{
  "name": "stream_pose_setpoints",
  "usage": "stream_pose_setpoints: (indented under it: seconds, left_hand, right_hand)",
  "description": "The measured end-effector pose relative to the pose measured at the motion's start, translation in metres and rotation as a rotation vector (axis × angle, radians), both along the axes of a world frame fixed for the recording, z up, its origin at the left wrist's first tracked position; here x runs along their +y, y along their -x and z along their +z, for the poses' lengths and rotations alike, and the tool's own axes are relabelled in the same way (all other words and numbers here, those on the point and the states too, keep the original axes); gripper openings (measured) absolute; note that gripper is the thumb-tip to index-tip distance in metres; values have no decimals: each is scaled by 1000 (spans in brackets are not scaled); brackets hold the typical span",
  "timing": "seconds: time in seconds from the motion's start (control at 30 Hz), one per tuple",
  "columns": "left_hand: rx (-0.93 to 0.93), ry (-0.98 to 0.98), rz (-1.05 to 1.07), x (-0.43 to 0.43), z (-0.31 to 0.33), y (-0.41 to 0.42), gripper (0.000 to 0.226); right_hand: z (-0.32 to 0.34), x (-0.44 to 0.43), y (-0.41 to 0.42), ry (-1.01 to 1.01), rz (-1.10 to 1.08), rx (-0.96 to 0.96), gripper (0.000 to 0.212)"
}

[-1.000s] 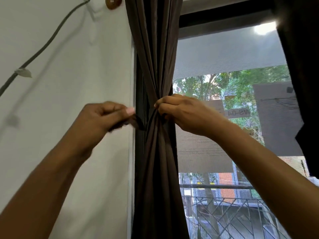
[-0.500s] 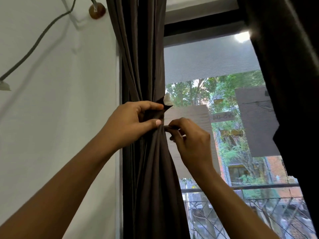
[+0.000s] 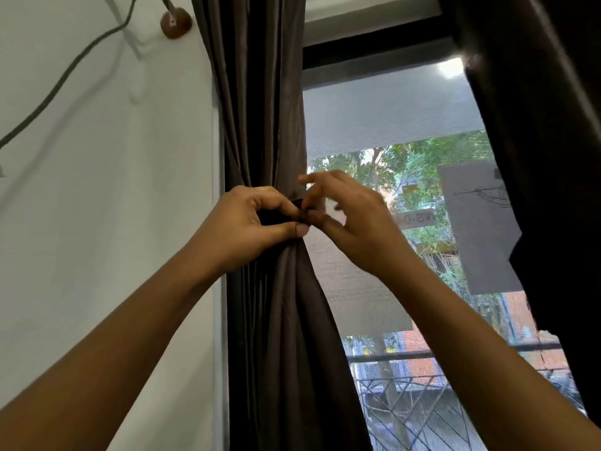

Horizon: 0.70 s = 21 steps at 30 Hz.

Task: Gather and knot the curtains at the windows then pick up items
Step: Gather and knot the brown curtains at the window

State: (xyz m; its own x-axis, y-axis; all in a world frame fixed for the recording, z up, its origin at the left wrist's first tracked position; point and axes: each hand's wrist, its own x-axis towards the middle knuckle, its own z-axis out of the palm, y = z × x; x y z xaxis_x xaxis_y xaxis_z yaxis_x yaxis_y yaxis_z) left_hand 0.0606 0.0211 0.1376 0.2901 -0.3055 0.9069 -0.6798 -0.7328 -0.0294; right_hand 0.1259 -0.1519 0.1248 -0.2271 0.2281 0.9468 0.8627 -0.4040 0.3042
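Observation:
A dark brown curtain [image 3: 260, 102] hangs gathered at the window's left edge, pinched to a narrow waist at mid height. A dark tie-back strap [image 3: 271, 218] runs around that waist. My left hand [image 3: 242, 227] wraps the bunched cloth, thumb and forefinger pressing the strap. My right hand [image 3: 353, 219] meets it from the right, pinching the strap's end with thumb and forefinger, the other fingers spread. A second dark curtain [image 3: 540, 164] hangs at the right edge of the window.
A white wall [image 3: 107, 196] lies to the left, with a brown round hook [image 3: 175, 23] and a grey cable [image 3: 65, 76] near the top. Behind the window's mesh screen [image 3: 383, 118] are trees, buildings and a metal railing [image 3: 409, 356].
My left hand has come in from the wall side onto the curtain's waist. My right hand moved down, then up to meet it at the strap. The view shifted slightly.

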Motion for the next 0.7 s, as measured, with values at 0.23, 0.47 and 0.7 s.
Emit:
stream_pose_setpoints:
  seconds: [0.23,0.47,0.7]
  left_hand:
    - [-126,91,-31,0,-21,-3,3]
    - [161,284,-281,-4,-9,17,6]
    - [449,278,-264,12,5,37,14]
  right_hand:
    - [-13,17,11,-201,556,416,24]
    - [-32,40,33,-405,311,-1,4]
    - [-40,43,21,-298,183,-264,5]
